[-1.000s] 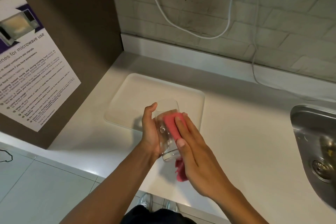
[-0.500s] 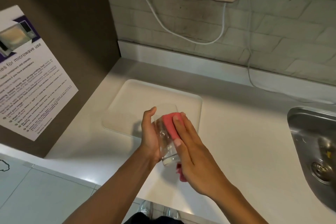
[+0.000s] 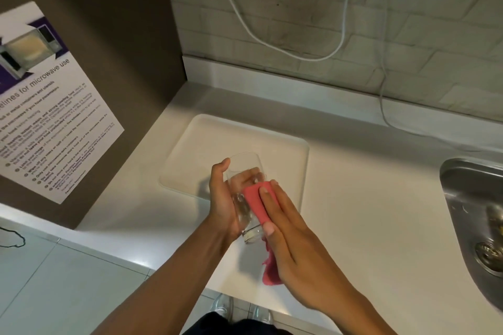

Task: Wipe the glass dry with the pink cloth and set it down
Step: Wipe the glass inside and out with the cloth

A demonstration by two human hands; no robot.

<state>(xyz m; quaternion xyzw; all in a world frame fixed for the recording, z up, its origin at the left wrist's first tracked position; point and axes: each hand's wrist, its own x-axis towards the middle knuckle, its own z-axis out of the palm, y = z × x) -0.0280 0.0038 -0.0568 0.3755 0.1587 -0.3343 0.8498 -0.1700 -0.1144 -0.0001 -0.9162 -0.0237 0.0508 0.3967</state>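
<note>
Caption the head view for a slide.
Left hand holds clear drinking glass; right hand presses pink cloth against it.

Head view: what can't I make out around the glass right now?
- Glass: far side hidden by left hand; wetness unreadable.
- Pink cloth: mostly under right hand.
- Sink: blurred, cut by right edge.
- Poster: small print illegible.

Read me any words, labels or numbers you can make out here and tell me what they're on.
"...elines for microwave use": the heading of the poster on the brown wall, its first letters cut off.
Bulleted small print below the heading: too blurred to read.
Glass, pink cloth, tray, sink: no text visible.
</note>
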